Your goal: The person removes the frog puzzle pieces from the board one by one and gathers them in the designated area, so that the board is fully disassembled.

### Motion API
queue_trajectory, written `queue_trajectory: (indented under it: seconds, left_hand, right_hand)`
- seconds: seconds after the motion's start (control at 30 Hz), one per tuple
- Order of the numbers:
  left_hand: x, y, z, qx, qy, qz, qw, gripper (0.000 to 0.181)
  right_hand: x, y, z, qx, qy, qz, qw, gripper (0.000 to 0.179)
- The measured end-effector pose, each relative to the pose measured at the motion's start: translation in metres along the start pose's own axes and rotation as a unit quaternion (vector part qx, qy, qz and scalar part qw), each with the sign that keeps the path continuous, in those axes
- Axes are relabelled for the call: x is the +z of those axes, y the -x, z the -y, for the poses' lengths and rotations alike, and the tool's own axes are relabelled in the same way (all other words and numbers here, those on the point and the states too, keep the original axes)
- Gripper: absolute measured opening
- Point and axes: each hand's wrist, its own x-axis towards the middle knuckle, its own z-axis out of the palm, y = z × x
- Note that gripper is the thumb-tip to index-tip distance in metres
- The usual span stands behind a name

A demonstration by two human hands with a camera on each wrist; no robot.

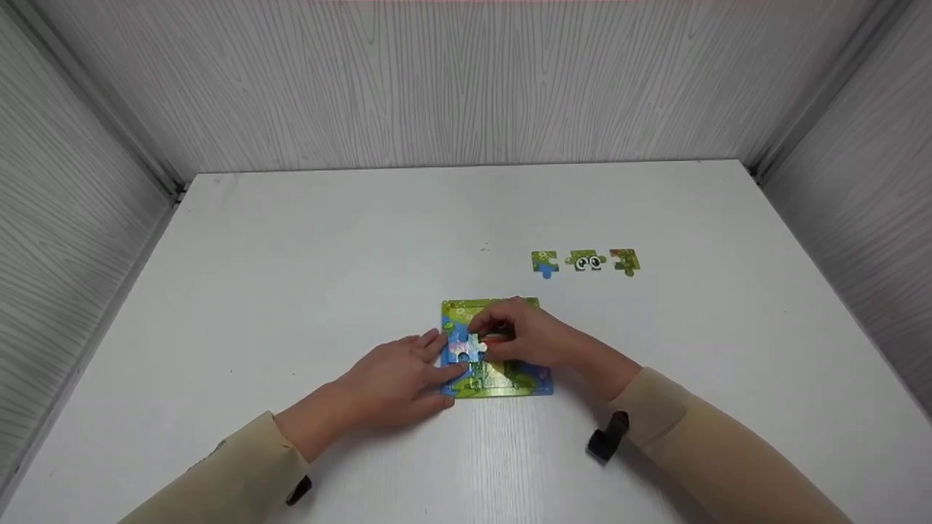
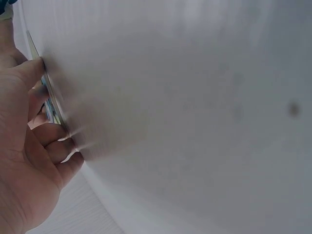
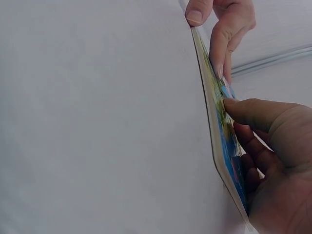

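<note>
A square puzzle board (image 1: 498,391) with a green and blue picture lies on the table. On its left part sits a shiny, pale blue and pinkish puzzle piece (image 1: 466,348) with a knob to the right. My right hand (image 1: 535,336) bends over the board, its thumb and index finger pinching at this piece's upper and right edges; the exact contact is partly hidden. My left hand (image 1: 393,378) lies at the board's left side. Its index finger reaches straight onto the board by the piece, while the thumb (image 3: 195,17) presses the board's near left corner.
Beyond the board to the right, three loose puzzle pieces lie in a row: a green and blue one (image 1: 545,262), one with cartoon eyes (image 1: 587,261) and a green and orange one (image 1: 626,260). Wood-grain panels (image 1: 466,80) enclose the white table (image 1: 291,240) behind and at both sides.
</note>
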Motion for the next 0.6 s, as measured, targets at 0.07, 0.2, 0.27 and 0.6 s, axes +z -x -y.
queue_trajectory:
  seconds: [0.07,0.2,0.27,0.6]
  left_hand:
    - [-0.0005,0.0002,-0.0002,-0.002,0.001,0.002,1.0000,0.056]
    - [-0.0007,0.0002,-0.0010,-0.004,0.001,0.006,1.0000,0.057]
    - [-0.0011,0.0005,-0.0009,-0.005,0.001,0.007,1.0000,0.057]
    - [-0.0018,0.0008,-0.0010,0.001,0.002,0.003,1.0000,0.056]
  right_hand:
    - [0.0001,-0.0005,0.0007,0.001,-0.001,0.001,1.0000,0.033]
    - [0.0003,0.0000,0.0007,0.005,0.001,0.000,1.0000,0.036]
    - [0.0001,0.0004,0.0008,0.008,0.007,-0.001,0.9999,0.038]
    - [0.0014,0.0001,-0.0012,-0.015,0.033,-0.006,0.9993,0.037]
